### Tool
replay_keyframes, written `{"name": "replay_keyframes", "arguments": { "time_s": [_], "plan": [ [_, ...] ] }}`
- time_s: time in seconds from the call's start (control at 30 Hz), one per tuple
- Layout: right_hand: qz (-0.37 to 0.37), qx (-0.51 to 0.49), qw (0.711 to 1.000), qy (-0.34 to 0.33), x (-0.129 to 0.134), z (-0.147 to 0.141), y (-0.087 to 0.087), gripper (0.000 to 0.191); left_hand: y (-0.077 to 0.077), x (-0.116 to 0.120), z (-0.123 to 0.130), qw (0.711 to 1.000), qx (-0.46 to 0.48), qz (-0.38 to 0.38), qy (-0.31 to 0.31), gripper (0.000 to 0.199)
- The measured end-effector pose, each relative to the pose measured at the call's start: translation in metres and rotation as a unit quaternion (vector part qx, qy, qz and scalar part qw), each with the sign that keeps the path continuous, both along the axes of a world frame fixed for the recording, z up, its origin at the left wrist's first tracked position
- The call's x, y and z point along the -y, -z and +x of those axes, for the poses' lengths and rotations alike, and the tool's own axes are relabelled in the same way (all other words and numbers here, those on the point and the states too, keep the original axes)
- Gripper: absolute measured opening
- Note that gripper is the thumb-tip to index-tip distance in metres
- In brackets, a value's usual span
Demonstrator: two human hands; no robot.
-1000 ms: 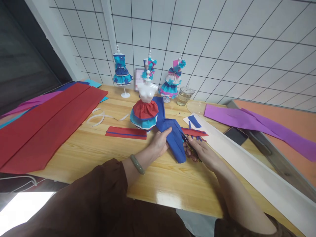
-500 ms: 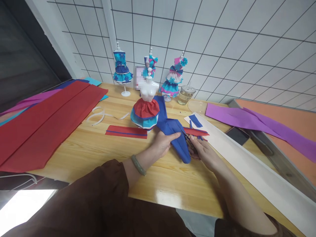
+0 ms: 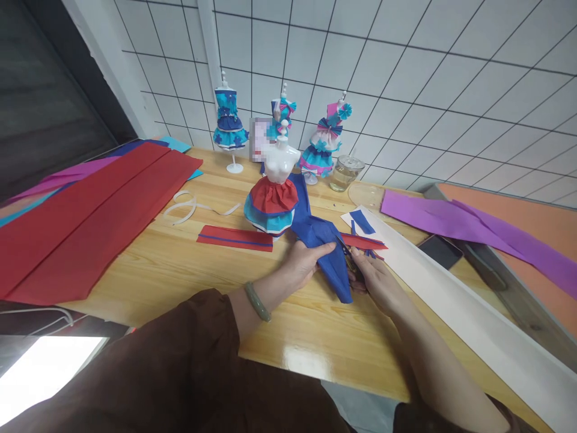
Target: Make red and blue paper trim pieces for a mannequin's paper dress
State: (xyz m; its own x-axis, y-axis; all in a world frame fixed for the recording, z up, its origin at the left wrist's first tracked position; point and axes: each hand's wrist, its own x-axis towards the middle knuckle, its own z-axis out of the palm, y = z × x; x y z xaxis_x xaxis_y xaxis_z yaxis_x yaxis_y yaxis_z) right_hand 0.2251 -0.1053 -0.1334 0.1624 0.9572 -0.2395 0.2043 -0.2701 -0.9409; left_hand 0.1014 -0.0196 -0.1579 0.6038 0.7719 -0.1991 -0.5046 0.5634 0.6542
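Note:
My left hand (image 3: 301, 264), a bracelet at its wrist, is closed on a blue crepe-like sheet (image 3: 331, 267), thumb on top. The sheet runs back past a small white mannequin (image 3: 280, 163) and hangs down in a fold towards me. In my right hand (image 3: 372, 273) is a pair of scissors (image 3: 346, 254), its blades at the right edge of the blue sheet; the handles are mostly hidden by my fingers. The mannequin wears a layered skirt (image 3: 273, 201) in red, turquoise and white. A red strip with a blue line (image 3: 234, 238) lies left of my hands.
Three dressed mannequins, one in blue (image 3: 231, 120), stand along the tiled wall. Near them is a glass of liquid (image 3: 346, 173). Large red sheets (image 3: 117, 204) cover the left side. A white strip (image 3: 451, 300), purple sheet (image 3: 451, 216) and phone (image 3: 439, 251) lie right. White ribbon (image 3: 183, 207) curls at left.
The view has shifted slightly, so everything sits a little further right. The hanging end of the blue sheet has narrowed to a point. Both hands keep their hold.

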Motion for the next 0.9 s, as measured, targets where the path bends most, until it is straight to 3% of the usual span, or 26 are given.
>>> {"name": "replay_keyframes", "arguments": {
  "time_s": [0.7, 0.9],
  "plan": [
    [0.001, -0.015, 1.0, 0.0, 0.0008, -0.0021, -0.003, 0.051, 0.002, -0.0026, 0.0011, 0.999, 0.014, -0.008, -0.036, 0.031],
    [-0.002, 0.021, 1.0, 0.005, 0.0009, -0.0043, -0.0061, 0.054, 0.0027, -0.0008, 0.0007, 0.999, -0.004, 0.014, -0.036, 0.031]
  ]
}}
